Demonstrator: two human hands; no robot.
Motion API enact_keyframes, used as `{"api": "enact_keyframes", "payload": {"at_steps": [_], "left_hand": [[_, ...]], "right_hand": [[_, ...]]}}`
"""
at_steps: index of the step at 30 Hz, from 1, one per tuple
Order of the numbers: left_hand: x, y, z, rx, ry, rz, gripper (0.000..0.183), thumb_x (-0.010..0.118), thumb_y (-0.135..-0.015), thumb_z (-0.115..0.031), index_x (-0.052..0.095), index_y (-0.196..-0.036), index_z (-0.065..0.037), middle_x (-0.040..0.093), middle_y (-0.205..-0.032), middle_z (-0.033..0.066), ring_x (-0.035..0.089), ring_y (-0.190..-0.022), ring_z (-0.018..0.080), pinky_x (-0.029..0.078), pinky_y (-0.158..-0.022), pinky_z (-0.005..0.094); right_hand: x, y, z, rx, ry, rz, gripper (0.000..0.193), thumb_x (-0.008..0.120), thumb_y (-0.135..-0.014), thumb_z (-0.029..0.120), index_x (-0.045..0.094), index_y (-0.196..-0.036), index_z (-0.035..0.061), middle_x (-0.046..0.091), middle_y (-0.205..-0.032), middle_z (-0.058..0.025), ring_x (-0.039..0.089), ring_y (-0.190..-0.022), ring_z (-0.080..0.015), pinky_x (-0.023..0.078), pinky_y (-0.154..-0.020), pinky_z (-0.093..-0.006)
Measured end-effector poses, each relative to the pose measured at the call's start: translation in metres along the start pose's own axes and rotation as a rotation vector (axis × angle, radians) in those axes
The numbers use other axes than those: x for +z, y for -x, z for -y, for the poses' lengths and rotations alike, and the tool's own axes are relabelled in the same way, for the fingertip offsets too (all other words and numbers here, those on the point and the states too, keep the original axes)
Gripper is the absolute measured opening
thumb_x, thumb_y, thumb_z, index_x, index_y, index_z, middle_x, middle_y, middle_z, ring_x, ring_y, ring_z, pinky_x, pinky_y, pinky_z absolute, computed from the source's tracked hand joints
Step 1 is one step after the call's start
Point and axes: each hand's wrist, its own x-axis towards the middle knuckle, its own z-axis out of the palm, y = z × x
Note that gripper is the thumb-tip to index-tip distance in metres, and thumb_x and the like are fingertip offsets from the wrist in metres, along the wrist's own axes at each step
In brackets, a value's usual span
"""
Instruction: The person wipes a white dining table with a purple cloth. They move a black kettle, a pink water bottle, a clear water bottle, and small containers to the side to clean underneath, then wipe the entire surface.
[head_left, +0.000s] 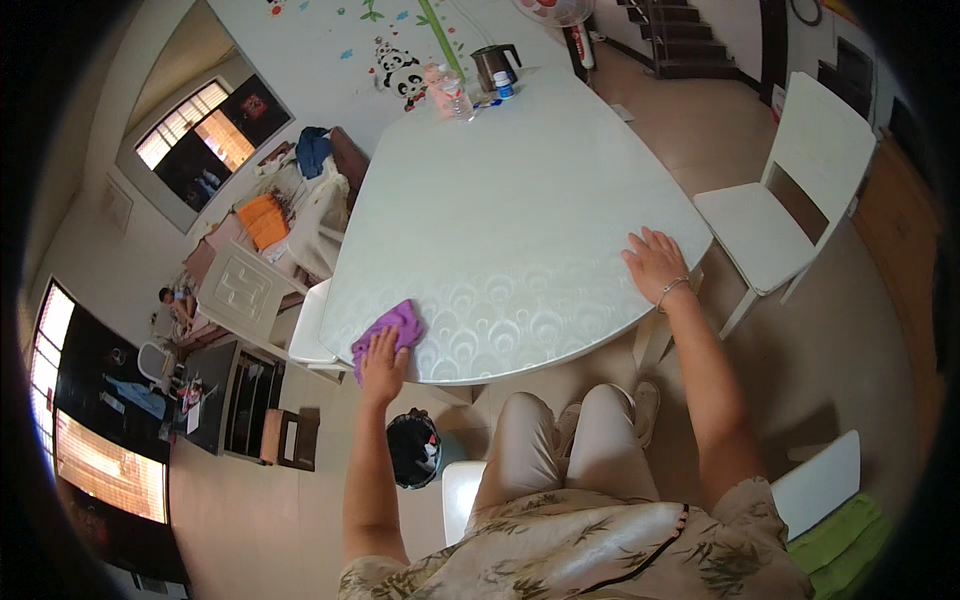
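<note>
My left hand [381, 368] presses down on a bunched purple cloth [391, 328] at the near left edge of a pale, glossy table [510, 200]. The fingers rest over the cloth, and part of it is hidden under them. At the right edge of the tabletop my right hand [655, 262] lies flat with its fingers apart, holding nothing. A thin bracelet [672, 288] circles that wrist.
At the table's far end stand a dark kettle [494, 68], a clear plastic bottle [457, 100] and a small blue-and-white bottle [503, 86]. A white chair [770, 220] stands right of the table. Beside my legs sits a black-lined bin [408, 455]. A person [180, 303] is at far left.
</note>
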Motion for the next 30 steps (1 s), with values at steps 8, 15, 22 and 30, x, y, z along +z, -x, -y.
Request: {"api": "enact_keyframes", "payload": {"at_steps": [8,15,22,30], "left_hand": [[0.000,0.057,-0.115,0.526,0.061,0.173,0.059,0.057,-0.092,-0.023,0.039,-0.147,-0.018,0.035,-0.152,0.0136,0.026,-0.143,0.0377,0.019,-0.114,0.0559],[-0.007,-0.026,-0.009,0.114,-0.011,0.089,0.056,0.050,-0.095,-0.037,0.038,-0.147,-0.021,0.034,-0.154,0.0095,0.024,-0.144,0.0343,0.017,-0.115,0.0554],[-0.015,-0.074,0.075,-0.027,-0.024,0.110,0.056,0.046,-0.097,-0.038,0.032,-0.150,-0.023,0.027,-0.157,0.0082,0.019,-0.146,0.0337,0.014,-0.114,0.0601],[0.002,-0.203,0.143,-0.221,-0.085,0.059,0.057,0.040,-0.098,-0.044,0.029,-0.151,-0.026,0.024,-0.159,0.0074,0.017,-0.147,0.0333,0.013,-0.115,0.0607]], "right_hand": [[0.008,0.003,0.008,-0.021,-0.011,0.032,0.054,0.043,-0.098,0.041,0.047,-0.140,0.0079,0.039,-0.149,-0.0163,0.032,-0.139,-0.0321,0.019,-0.117,-0.0435],[0.009,0.001,-0.003,-0.066,0.001,-0.007,0.052,0.048,-0.097,0.037,0.049,-0.137,0.0057,0.041,-0.147,-0.0206,0.034,-0.136,-0.0382,0.022,-0.115,-0.0465],[0.010,0.000,-0.001,-0.116,-0.017,-0.049,0.052,0.057,-0.091,0.031,0.051,-0.134,0.0014,0.043,-0.142,-0.0254,0.039,-0.130,-0.0424,0.026,-0.112,-0.0494],[0.022,0.000,-0.016,-0.175,0.000,-0.150,0.051,0.061,-0.087,0.032,0.055,-0.128,0.0017,0.048,-0.138,-0.0244,0.043,-0.126,-0.0432,0.031,-0.108,-0.0515]]}}
